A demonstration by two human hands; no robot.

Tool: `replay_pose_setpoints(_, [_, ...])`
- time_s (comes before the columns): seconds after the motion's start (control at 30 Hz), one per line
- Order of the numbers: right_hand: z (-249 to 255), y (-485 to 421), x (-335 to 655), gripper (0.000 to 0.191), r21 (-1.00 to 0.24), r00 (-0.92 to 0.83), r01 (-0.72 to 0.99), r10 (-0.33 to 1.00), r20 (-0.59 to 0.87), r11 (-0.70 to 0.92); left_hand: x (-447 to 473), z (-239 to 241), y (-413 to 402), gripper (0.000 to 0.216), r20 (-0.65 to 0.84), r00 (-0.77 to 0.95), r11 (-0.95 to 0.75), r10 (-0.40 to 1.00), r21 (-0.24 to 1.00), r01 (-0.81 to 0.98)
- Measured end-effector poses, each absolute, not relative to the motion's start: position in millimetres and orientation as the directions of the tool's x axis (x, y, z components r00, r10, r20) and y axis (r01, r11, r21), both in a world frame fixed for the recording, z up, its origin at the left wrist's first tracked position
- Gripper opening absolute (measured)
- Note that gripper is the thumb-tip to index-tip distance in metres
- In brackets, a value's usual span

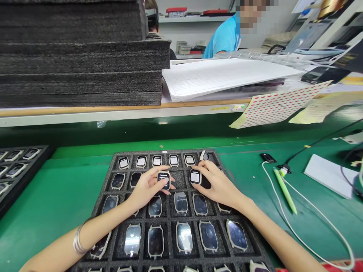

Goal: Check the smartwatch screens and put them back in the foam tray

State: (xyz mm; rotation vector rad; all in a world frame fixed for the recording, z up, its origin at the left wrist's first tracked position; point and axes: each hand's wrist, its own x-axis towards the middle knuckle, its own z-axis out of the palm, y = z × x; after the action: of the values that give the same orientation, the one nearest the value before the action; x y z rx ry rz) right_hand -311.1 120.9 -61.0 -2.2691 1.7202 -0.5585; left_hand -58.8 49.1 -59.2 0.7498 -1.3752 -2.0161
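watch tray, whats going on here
A person works over a black foam tray of watch bodies on a green bench. The left hand holds one lit watch above the tray, the right hand holds a second lit watch beside it. The back row shows lit screens; the nearer rows are dark.

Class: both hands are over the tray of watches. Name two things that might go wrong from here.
1. The left hand holds a watch and the right hand a second watch by fingertips only. Either may slip and chip screens in the tray below.
2. The bracelet lies close over a front watch and might scratch its glass.
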Motion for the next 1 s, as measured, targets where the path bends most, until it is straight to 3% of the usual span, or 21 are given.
replay_pose_setpoints(0.13, [-56.2,126.3,-313.3,0.057,-0.428,0.215,-0.867,-0.966,0.146,-0.257,-57.8,-58.5,49.7,0.044,-0.126,-0.680,-0.307,-0.722,0.940,0.152])
replay_pose_setpoints(0.3, [-46.8,139.3,-314.9,0.046,-0.460,0.200,-0.851,-0.966,0.162,-0.253,-57.9,-60.1,53.1,0.046,-0.055,-0.721,-0.248,-0.691,0.955,0.165])
replay_pose_setpoints(0.37, [-44.7,146.3,-316.3,0.041,-0.471,0.204,-0.842,-0.964,0.172,-0.263,-61.5,-62.6,52.4,0.055,0.002,-0.755,-0.142,-0.656,0.982,0.125])
replay_pose_setpoints(0.43, [-43.4,152.9,-317.5,0.038,-0.483,0.211,-0.833,-0.962,0.175,-0.271,-68.8,-65.9,49.1,0.056,0.067,-0.786,0.132,-0.615,0.991,-0.018])
replay_pose_setpoints(0.53, [-40.4,159.4,-317.0,0.037,-0.493,0.227,-0.821,-0.957,0.179,-0.287,-85.2,-70.3,40.9,0.050,0.143,-0.824,0.556,-0.548,0.798,-0.231])
replay_pose_setpoints(0.6, [-36.4,160.3,-314.0,0.034,-0.502,0.234,-0.810,-0.952,0.199,-0.304,-96.3,-71.6,36.0,0.048,0.165,-0.846,0.673,-0.507,0.689,-0.269])
replay_pose_setpoints(0.83, [-18.0,137.5,-289.3,0.021,-0.533,0.282,-0.742,-0.911,0.301,-0.406,-81.4,-57.7,31.5,0.064,0.171,-0.855,0.797,-0.490,0.486,-0.360])
replay_pose_setpoints(0.93, [-17.9,114.3,-270.3,0.020,-0.463,0.436,-0.728,-0.863,0.256,-0.505,-47.2,-47.4,31.4,0.044,0.085,-0.804,0.786,-0.588,0.293,-0.544])
replay_pose_setpoints(1.0, [-22.0,98.0,-252.2,0.019,-0.369,0.534,-0.750,-0.832,0.150,-0.549,-25.7,-43.7,32.3,0.028,0.028,-0.732,0.727,-0.681,0.144,-0.671])
